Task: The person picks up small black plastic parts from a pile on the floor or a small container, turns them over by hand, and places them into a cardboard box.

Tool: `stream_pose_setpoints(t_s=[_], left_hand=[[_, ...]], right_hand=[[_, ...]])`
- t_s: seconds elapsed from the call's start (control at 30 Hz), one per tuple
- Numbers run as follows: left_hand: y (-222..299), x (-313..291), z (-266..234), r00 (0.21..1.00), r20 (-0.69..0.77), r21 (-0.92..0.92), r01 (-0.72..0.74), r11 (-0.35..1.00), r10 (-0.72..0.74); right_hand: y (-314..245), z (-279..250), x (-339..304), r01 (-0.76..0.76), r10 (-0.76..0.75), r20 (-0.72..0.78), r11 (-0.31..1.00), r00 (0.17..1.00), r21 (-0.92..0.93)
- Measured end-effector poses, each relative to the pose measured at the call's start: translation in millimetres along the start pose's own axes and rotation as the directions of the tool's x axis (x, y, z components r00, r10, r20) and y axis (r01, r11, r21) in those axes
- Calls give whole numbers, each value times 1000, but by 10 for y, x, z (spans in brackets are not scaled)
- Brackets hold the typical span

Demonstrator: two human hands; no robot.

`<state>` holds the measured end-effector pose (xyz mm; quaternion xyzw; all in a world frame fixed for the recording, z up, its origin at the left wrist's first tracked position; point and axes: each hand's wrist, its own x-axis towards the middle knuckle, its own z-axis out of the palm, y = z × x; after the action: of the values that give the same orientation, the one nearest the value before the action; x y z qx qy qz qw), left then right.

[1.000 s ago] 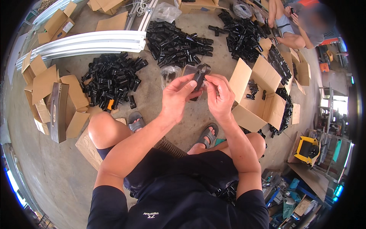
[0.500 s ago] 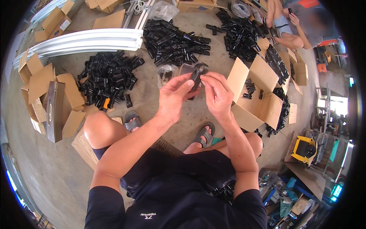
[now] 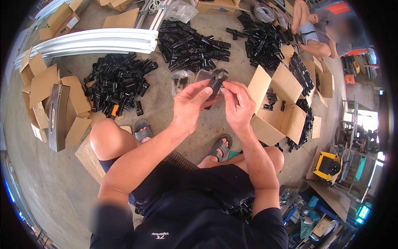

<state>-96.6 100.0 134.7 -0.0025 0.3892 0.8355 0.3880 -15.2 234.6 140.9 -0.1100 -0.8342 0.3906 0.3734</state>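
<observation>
At the grip, ctr.: one blk fitting (image 3: 217, 81), round open end fwd, body tilted toward the L palm. L hand (image 3: 186, 106): thumb & fingers clamped on the fitting's body from its L side. R hand (image 3: 239, 103): thumb & fingertips drawn together against the fitting's R side; whether they pinch the fitting itself or a sm. item on it, cannot tell.

Just fwd-L of the grip: clear plastic bag (image 3: 182, 81), on floor. Aft of the grip, toward the wearer: L sandal (image 3: 143, 132) & R sandal (image 3: 221, 147), both gray, both worn.

R of the grip, near: open carton (image 3: 267, 129), flaps spread, w/ a few loose blk pcs (image 3: 270, 99) inside. L of the grip: near pile (image 3: 120, 81) of blk parts, w/ orange item (image 3: 115, 110) at its aft edge. Fwd of the grip, slightly L: mid pile (image 3: 186, 45), also blk. Fwd-R: far pile (image 3: 263, 45), same color.

Well L of the grip, past near pile: torn-open box (image 3: 78, 97), w/ long dark case (image 3: 59, 118) standing against it. Fwd-L: wht rails (image 3: 103, 43), stacked. Well R & aft: yellow frame (image 3: 318, 169). Far fwd-R: second person (image 3: 317, 41), seated low, one hand raised.
</observation>
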Motion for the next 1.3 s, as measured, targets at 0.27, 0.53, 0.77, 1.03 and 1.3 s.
stream_pose_setpoints(t_s=[0.27, 0.53, 0.77, 1.03, 1.3], left_hand=[[6, 0, -1, 1000, 7, 1, -1, 1000, 1], [-4, 5, 0, 1000, 19, -23, -23, 999, 24], [2, 10, 6, 1000, 6, -10, -17, 1000, 17], [5, 7, -5, 1000, 17, -32, -22, 999, 23], [-4, 9, 7, 1000, 14, -7, -27, 1000, 27]], right_hand=[[-45, 15, 6, 6, -6, 5, 1000, 1000, 2], [-11, 14, -16, -29, 29, 4, 998, 1000, 49], [-10, 29, -10, -1, 2, -10, 1000, 1000, 27], [-18, 26, -10, -16, 16, 2, 999, 1000, 36], [16, 45, -29, -41, 43, -28, 997, 999, 71]])
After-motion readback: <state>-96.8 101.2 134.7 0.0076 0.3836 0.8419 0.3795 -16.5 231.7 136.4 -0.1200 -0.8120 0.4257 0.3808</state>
